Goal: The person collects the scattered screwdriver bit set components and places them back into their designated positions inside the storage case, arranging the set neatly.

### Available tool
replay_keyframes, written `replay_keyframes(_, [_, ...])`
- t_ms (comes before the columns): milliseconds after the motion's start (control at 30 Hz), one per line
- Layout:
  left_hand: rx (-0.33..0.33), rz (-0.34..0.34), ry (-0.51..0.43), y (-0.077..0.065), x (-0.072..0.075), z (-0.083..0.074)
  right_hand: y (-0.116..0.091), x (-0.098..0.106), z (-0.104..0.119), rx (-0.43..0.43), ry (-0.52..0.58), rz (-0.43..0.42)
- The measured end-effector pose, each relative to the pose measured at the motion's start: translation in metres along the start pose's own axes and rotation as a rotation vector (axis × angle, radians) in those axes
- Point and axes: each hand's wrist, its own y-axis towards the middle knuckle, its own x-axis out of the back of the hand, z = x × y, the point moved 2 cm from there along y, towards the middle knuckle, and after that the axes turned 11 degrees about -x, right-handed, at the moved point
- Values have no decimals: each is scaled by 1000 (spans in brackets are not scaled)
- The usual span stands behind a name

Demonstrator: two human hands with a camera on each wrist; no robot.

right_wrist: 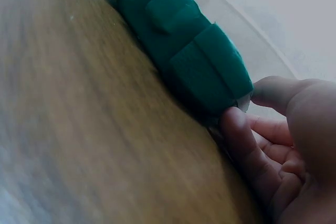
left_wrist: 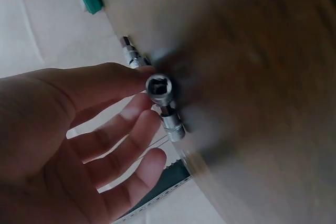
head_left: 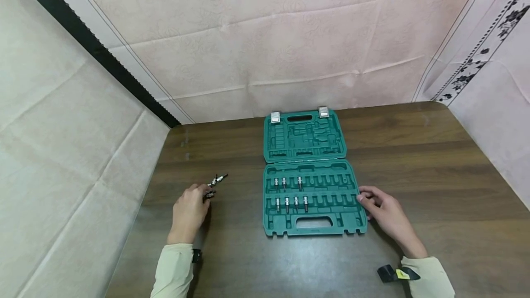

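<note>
Several loose sockets (head_left: 219,179) lie left of the green case (head_left: 285,222); the left hand (head_left: 188,213) has its grip pinching one, the right hand (head_left: 387,213) pinches the case edge. Crowded fingertips could knock neighbours rolling across the surface (head_left: 232,261).

Wrist views are looking dim and blurry.
Glare is whitening the table (head_left: 306,266) just in front of the case (head_left: 285,225).

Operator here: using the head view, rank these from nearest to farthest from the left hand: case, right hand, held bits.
1. Held bits: pinched in the left hand.
2. Case: lying open, to the left hand's right.
3. Right hand: beyond, at the case's right edge.
</note>
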Motion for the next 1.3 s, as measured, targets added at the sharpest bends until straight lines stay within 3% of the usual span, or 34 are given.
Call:
replay_keyframes(200, [-46,-34,38,3,-3,2,0,0,-1,2,9,-2])
replay_keyframes(633, [-66,-30,58,4,-7,1,0,-1,-1,-5,10,-7])
replay_keyframes(867, [-76,-62,50,5,-7,-2,-1,-1,-1,-3,9,-6])
replay_keyframes(1300, [-66,-115,-124,8,-2,-13,0,0,-1,-6,14,0])
